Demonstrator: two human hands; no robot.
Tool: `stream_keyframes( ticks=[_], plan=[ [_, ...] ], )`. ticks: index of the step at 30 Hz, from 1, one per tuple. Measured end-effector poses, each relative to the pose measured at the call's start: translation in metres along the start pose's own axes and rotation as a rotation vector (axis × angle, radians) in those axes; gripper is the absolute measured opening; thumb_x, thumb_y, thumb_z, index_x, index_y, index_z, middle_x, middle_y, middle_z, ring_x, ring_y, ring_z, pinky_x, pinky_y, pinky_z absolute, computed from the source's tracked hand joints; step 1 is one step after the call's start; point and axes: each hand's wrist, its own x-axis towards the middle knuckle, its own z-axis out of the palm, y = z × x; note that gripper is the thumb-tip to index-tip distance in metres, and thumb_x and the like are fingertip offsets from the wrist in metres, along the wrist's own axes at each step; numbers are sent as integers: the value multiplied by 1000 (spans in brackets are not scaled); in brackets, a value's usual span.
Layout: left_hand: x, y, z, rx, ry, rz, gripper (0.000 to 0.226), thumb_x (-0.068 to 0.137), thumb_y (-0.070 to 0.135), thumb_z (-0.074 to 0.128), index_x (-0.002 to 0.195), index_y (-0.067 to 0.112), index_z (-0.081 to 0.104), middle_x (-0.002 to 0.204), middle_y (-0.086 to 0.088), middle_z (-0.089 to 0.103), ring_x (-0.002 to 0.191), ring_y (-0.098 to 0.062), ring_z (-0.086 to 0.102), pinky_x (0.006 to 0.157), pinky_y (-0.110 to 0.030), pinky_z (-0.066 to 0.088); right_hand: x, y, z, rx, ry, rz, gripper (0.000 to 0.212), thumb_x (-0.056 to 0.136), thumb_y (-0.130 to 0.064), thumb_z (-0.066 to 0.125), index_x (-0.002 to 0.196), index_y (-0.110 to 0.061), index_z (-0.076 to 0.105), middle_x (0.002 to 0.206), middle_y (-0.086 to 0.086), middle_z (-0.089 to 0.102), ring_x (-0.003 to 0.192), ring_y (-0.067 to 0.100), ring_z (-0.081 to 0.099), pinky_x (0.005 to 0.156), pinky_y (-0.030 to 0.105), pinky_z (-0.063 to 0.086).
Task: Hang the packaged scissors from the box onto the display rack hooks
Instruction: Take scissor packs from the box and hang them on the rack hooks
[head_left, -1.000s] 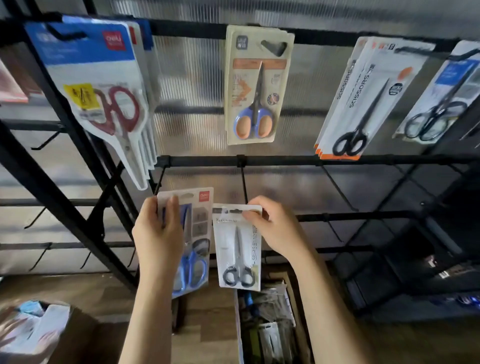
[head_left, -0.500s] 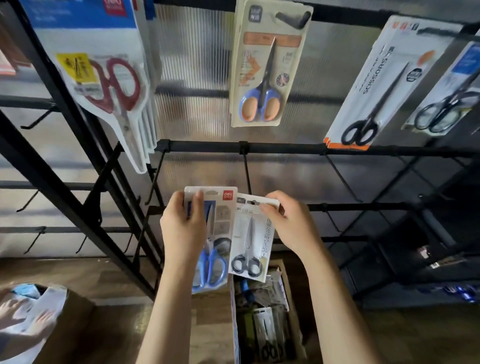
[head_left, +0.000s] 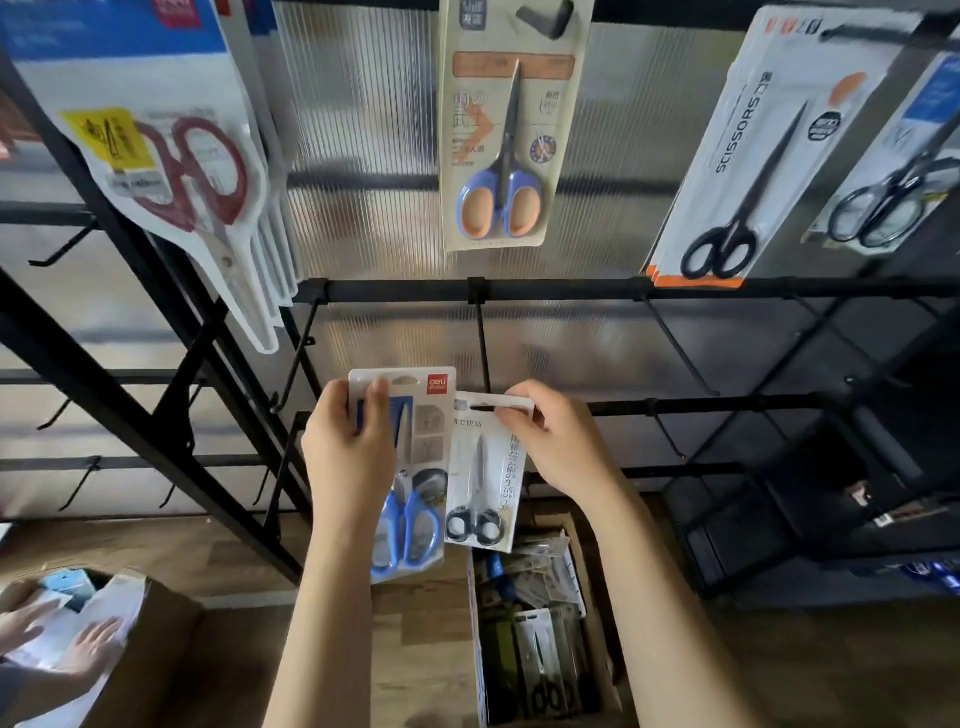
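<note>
Left hand (head_left: 348, 457) grips the blue-handled scissors pack (head_left: 410, 467), right hand (head_left: 563, 447) pinches the black-handled scissors pack (head_left: 483, 478) by its hang slot, lining up the hook (head_left: 482, 343) at twelve o'clock.

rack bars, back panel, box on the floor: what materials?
Rack bars: likely metal, matte black coating; thin, rigid, with clamped joints.
Back panel: looks like translucent ribbed plastic, perhaps polycarbonate sheet; fine vertical flutes, light shows through.
Box: brown cardboard, dull, with a folded flap.

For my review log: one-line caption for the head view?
Left hand and right hand each hold packaged scissors below the rack hooks.
</note>
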Motion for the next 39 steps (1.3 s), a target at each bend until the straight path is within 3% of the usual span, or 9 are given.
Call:
stream_keyframes(
  ticks=[14,17,23,28,31,39],
  plan=[
    [8,-1,4,3,41,9,40,95,23,52,61,19,31,57,5,33,51,-10,28,52,-26,26,33,15,-3,-61,-42,-16,12,97,-26,49,100,-19,58,88,2,62,76,21,59,59,29,43],
    [10,-3,3,-11,41,17,39,95,24,52,61,19,33,57,5,34,52,-8,28,52,-28,27,52,18,0,-44,-25,-5,12,98,-27,47,101,-20,56,88,0,61,74,16,58,57,26,43],
    [12,0,-3,13,58,70,40,96,20,52,61,23,32,57,8,34,46,-1,36,46,-13,29,92,20,4,-81,41,6,13,99,-23,46,103,-16,55,87,0,59,75,15,58,56,25,45],
    [10,-4,-8,38,54,88,41,96,18,52,61,24,33,56,10,35,46,-1,37,46,-11,29,118,24,10,-86,105,21,12,99,-21,45,102,-17,56,83,-1,57,64,8,51,45,12,35],
    [9,-6,-12,46,61,91,42,96,18,53,60,22,32,56,9,33,46,-1,35,45,-11,30,134,27,12,-108,157,43,18,98,-20,44,102,-11,59,88,7,60,76,21,54,59,26,36],
    [9,-23,-15,39,25,11,33,95,24,52,65,15,41,59,3,41,49,-1,37,47,-13,33,149,28,20,-139,286,96,29,96,-18,48,123,-6,49,119,15,59,109,32,54,85,35,42]
  ],
)
